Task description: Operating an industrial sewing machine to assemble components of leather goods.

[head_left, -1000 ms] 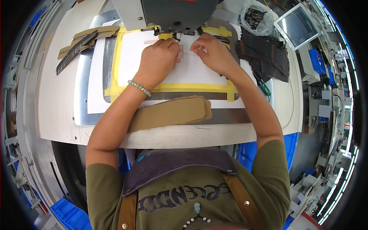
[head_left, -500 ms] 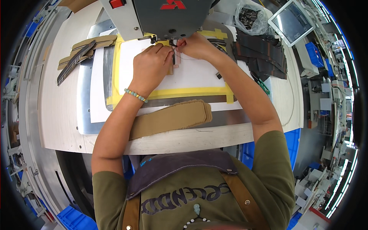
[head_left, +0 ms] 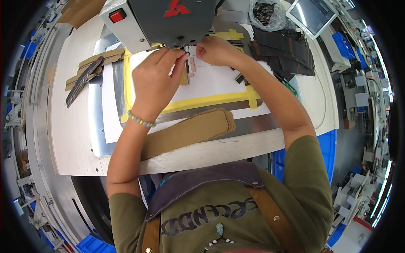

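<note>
Below the dark head of a sewing machine [head_left: 175,21], my left hand [head_left: 156,78] is closed, thumb and index finger pinched close to the needle area. What lies between those fingertips is too small to make out. My right hand [head_left: 217,51] is closed just to the right, its fingertips pinched on a thin dark thread [head_left: 204,65] that trails below it. Under my fingers, small pink and tan pieces [head_left: 191,69] lie on a white sheet [head_left: 202,84] edged with yellow tape [head_left: 190,102].
Stacked tan fabric strips [head_left: 190,128] lie along the near table edge. Tan pieces with a dark striped strip [head_left: 84,80] sit at left. Dark pieces [head_left: 284,50], a plastic bag of small parts [head_left: 265,16], a screen [head_left: 312,16] and green-handled snips [head_left: 289,86] are at right.
My left hand has drawn slightly down and left from the needle area, its thumb more visible. My right hand stays close by, fingers still pinched. The whole view has tilted a little.
</note>
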{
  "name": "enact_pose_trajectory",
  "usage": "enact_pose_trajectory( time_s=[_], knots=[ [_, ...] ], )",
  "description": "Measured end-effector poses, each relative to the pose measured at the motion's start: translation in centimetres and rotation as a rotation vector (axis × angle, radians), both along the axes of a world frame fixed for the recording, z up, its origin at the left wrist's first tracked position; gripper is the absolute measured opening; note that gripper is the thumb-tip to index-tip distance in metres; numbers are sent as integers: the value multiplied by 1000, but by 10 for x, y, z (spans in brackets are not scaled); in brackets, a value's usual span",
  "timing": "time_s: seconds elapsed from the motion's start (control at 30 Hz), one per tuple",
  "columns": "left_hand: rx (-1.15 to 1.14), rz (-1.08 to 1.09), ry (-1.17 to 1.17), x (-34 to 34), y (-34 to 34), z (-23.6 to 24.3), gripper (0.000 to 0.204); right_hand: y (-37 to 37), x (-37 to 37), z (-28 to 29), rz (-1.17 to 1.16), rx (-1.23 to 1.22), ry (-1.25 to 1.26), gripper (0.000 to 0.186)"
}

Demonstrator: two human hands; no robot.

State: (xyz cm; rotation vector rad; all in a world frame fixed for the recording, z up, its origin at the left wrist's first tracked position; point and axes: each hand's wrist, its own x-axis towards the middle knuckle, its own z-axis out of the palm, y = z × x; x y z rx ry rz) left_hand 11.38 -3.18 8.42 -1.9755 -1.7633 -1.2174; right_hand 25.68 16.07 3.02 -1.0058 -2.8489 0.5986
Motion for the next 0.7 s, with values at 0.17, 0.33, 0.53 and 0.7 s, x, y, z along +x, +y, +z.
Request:
enact_pose_trajectory(
  time_s=[0.17, 0.33, 0.53, 0.7],
  knots=[
    [43, -402, -341, -8, -46, 85, 21, -33, 104, 44, 143, -156, 59, 13],
    [-50, -781, -848, -44, -53, 139, 61, -51, 157, 61, 28, -153, 26, 9],
    [36, -641, -1131, -27, -25, 157, 63, -2, 224, 90, -302, 582, 286, 16],
    [13, -595, -1273, -25, 5, 151, 64, 65, 307, 59, -606, 866, -123, 32]
  ],
)
